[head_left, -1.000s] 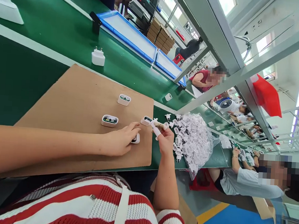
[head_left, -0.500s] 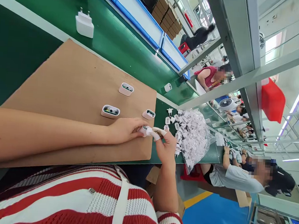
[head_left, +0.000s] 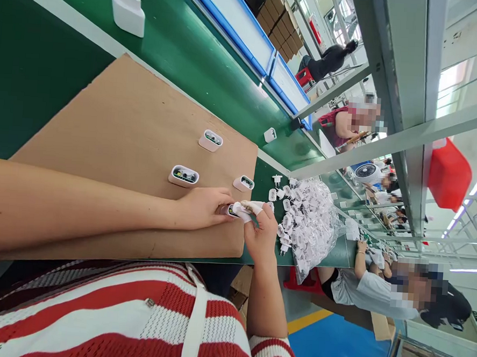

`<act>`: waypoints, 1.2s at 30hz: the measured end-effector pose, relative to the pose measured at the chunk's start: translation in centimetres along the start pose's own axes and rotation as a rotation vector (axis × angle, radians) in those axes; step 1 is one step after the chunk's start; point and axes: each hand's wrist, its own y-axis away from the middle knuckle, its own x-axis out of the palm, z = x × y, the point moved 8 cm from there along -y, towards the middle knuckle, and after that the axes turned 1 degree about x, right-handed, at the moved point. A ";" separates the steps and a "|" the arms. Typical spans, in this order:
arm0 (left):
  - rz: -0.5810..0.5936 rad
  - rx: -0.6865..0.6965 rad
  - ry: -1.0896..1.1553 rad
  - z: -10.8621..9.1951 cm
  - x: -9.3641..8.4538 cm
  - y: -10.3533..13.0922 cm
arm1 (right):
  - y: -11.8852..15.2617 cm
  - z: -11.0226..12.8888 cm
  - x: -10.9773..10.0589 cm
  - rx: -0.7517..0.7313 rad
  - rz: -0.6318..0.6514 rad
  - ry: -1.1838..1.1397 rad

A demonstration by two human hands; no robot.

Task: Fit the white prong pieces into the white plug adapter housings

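My left hand [head_left: 202,208] is closed around a white charger housing [head_left: 231,211], whose open end shows circuit parts inside. At that opening, my right hand [head_left: 260,225], with white covers on some fingers, pinches a small white piece, probably a plug cap, mostly hidden by the fingertips. Near my hands on the brown cardboard sheet [head_left: 145,124] stand three more open white housings: one at the sheet's right edge [head_left: 243,183], another above my left wrist [head_left: 184,176], and the third farther back [head_left: 211,141].
Right of the cardboard lies a clear bag [head_left: 314,221] full of white plug caps, some loose beside it. A closed charger with two pins [head_left: 128,11] stands at the back left. Blue-rimmed trays [head_left: 247,31] line the far side. A co-worker [head_left: 381,289] sits at the right.
My right fingers have turned slightly over the housing, which now shows more of its open end. The whole view has shifted a little; both hands stay together.
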 end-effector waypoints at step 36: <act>0.012 0.001 -0.135 0.1 0.7 0.2 | -0.1 -2.9 2.8 0.152 -0.063 0.063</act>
